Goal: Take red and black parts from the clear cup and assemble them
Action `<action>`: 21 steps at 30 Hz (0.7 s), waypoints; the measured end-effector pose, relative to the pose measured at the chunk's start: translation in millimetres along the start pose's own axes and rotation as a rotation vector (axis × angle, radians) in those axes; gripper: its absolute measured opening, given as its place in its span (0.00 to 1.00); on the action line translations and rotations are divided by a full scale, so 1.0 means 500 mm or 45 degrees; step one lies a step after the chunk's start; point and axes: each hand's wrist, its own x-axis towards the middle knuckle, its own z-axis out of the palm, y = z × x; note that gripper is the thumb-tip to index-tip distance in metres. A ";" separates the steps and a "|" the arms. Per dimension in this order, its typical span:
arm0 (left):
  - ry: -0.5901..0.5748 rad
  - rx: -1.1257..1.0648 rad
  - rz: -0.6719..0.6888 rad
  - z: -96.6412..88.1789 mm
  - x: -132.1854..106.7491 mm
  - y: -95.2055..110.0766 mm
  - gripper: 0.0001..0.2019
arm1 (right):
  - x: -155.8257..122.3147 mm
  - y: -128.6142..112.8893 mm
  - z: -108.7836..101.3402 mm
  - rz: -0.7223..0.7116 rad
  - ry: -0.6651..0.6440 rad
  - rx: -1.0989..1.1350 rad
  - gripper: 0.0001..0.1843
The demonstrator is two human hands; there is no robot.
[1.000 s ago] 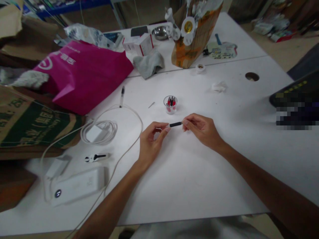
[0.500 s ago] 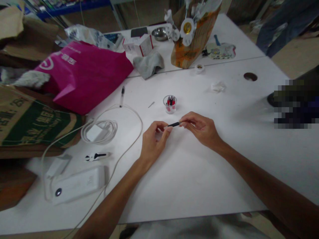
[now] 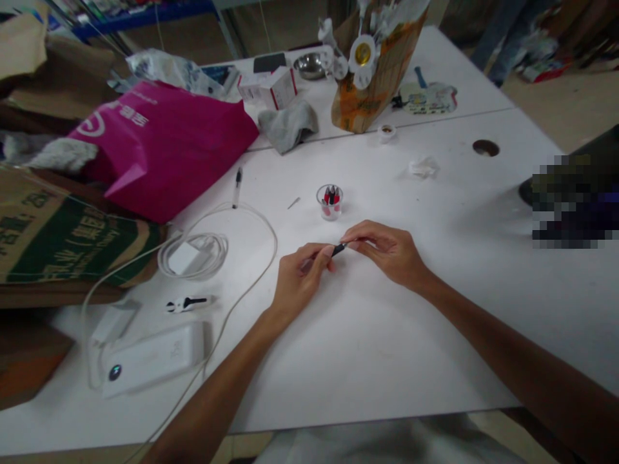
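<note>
My left hand (image 3: pixel 305 270) is closed around a slim black pen-like piece (image 3: pixel 339 249), with thumb and fingers pressed on its body. At the piece's silvery far end, the fingertips of my right hand (image 3: pixel 382 248) are pinched together; whether they hold a separate small part there cannot be made out. Just beyond the hands stands a small clear cup (image 3: pixel 331 209) holding several red and black pieces with pointed silvery tips, upright. A thin, flat metallic sliver (image 3: pixel 294 203) lies to the left of the cup.
On the left are a pen (image 3: pixel 236 188), a coiled white cable (image 3: pixel 220 258) with a charger, black-and-white cutters (image 3: pixel 188 303), a white power bank (image 3: pixel 155 361) and a magenta bag (image 3: pixel 178 142). Crumpled tissue (image 3: pixel 424 168) and a dark pixelated object (image 3: pixel 575 193) lie right.
My left hand has turned and wrapped further over the black piece, which now shows less and tilts up more steeply. My right hand has shifted slightly left. A person's legs at the back right have moved.
</note>
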 end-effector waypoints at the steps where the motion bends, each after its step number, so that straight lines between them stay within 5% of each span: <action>1: -0.027 -0.071 -0.056 0.001 0.000 0.002 0.18 | 0.000 -0.001 0.000 0.014 -0.007 0.005 0.06; 6: -0.097 -0.317 -0.208 0.004 0.004 0.009 0.23 | 0.001 0.001 -0.002 0.044 -0.021 0.042 0.09; 14: -0.005 -0.325 -0.168 0.010 -0.001 -0.013 0.18 | -0.001 0.011 0.007 0.166 0.044 0.135 0.21; 21: 0.152 -0.283 -0.141 0.010 0.003 -0.015 0.18 | -0.002 0.011 -0.003 0.148 -0.042 -0.085 0.19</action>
